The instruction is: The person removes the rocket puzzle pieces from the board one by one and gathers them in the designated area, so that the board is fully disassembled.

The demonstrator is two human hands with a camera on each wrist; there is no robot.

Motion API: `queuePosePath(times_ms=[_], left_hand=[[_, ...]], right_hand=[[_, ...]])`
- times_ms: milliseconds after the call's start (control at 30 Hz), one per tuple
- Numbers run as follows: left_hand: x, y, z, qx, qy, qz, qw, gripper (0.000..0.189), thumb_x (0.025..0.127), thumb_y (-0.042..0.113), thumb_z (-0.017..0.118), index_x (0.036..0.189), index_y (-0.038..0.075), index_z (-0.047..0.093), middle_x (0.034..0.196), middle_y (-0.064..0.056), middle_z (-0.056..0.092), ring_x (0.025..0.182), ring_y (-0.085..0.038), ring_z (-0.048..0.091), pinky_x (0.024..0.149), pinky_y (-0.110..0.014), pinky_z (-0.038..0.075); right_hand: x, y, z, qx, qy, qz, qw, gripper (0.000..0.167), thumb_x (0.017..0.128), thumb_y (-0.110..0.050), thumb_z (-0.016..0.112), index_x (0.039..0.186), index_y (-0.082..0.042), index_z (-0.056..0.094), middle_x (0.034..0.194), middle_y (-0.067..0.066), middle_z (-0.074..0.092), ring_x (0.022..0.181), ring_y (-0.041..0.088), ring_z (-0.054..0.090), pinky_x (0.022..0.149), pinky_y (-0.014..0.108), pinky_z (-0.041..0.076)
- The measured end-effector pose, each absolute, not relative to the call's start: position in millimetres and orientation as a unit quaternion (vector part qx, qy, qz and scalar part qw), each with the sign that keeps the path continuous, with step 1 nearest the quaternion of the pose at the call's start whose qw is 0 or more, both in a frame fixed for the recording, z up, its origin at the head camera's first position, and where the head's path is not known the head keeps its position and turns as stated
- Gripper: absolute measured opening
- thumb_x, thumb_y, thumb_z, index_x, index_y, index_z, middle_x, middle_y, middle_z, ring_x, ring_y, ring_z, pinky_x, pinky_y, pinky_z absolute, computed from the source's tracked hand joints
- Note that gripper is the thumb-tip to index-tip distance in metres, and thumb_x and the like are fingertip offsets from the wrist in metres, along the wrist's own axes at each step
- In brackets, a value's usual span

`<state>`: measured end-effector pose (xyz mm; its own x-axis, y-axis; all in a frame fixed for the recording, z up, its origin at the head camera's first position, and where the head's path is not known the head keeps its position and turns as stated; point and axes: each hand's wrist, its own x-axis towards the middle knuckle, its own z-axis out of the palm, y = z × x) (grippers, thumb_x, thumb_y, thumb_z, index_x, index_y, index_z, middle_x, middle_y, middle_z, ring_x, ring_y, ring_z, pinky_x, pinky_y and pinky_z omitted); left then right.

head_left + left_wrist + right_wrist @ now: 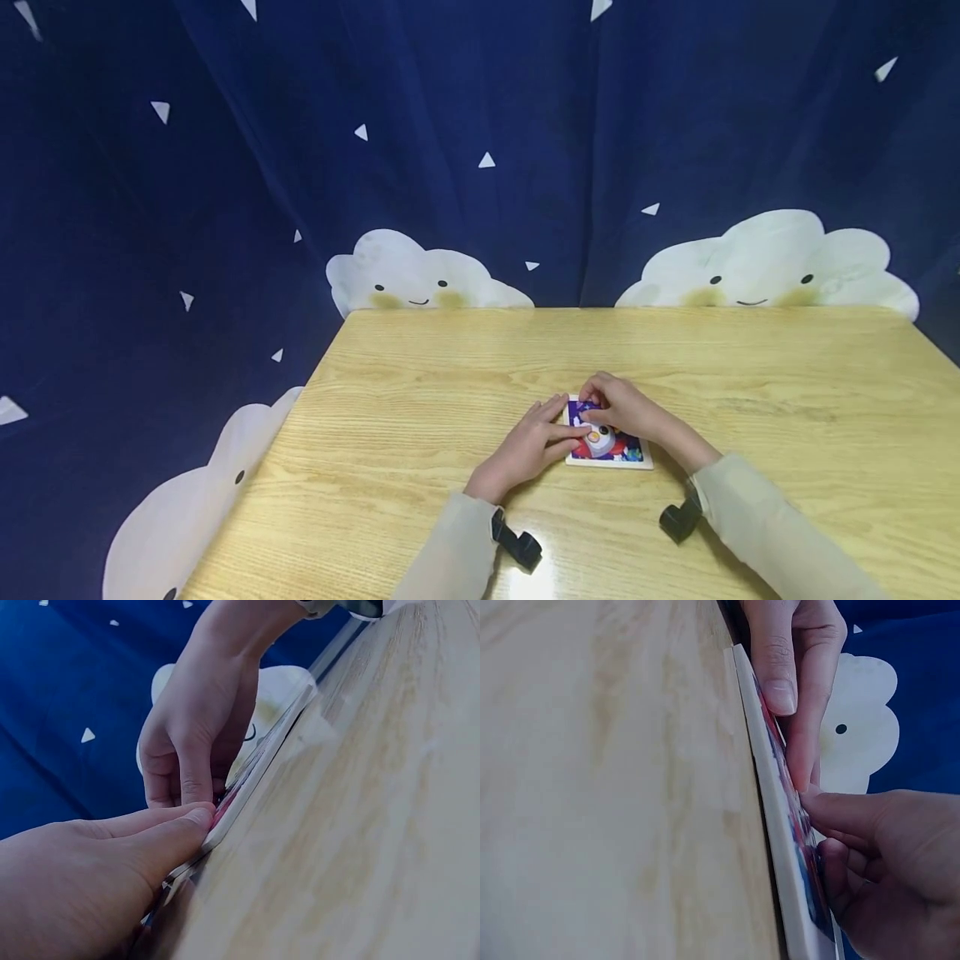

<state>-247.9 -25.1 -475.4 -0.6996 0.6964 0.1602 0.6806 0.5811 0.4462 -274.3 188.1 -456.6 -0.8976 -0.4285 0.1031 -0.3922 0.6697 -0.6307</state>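
Observation:
A small, flat picture board (647,461) with a white rim lies on the wooden table. Its print has a round white-faced figure with an orange beak, red parts and a purple-blue ground. From the left, my left hand (525,447) rests on it, fingers fairly straight, touching its left edge and the figure. My right hand (630,410) reaches over the board's upper part, its thumb and bent fingers down at the upper left. In the right wrist view, the right thumb (847,810) meets the printed face close to the left fingertips. I cannot tell whether the right fingers pinch anything.
The light wooden table (420,392) extends around the board on all sides. Behind it hangs a dark blue curtain (450,83) with white triangles and smiling clouds. Black straps with small dark devices (678,521) sit at both wrists, below beige sleeves (772,525).

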Motion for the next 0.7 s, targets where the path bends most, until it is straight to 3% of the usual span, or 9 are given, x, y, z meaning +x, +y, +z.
queuePosePath(times_ms=[333,700], left_hand=[[-246.7,-22.8,-474.5,0.383,0.890,0.245,0.024,0.032,0.100,0.029,0.054,0.131,0.025,0.064,0.159,-0.015,0.032,0.150,-0.027,0.028,0.124,-0.049,0.024],[-246.8,-25.2,-474.1,0.380,0.893,0.241,0.017,0.032,0.100,0.029,0.055,0.130,0.026,0.064,0.158,-0.017,0.033,0.150,-0.028,0.028,0.124,-0.050,0.024]], right_hand=[[-273.9,191.7,-459.3,-0.224,0.906,-0.354,0.055,0.014,0.093,-0.007,0.064,0.103,-0.002,0.056,0.087,0.006,0.048,0.080,0.014,0.044,0.064,0.020,0.036],[-271.9,187.3,-460.4,-0.222,0.907,-0.356,0.032,0.017,0.092,-0.007,0.065,0.104,-0.001,0.055,0.090,0.009,0.051,0.081,0.015,0.045,0.066,0.020,0.039]])
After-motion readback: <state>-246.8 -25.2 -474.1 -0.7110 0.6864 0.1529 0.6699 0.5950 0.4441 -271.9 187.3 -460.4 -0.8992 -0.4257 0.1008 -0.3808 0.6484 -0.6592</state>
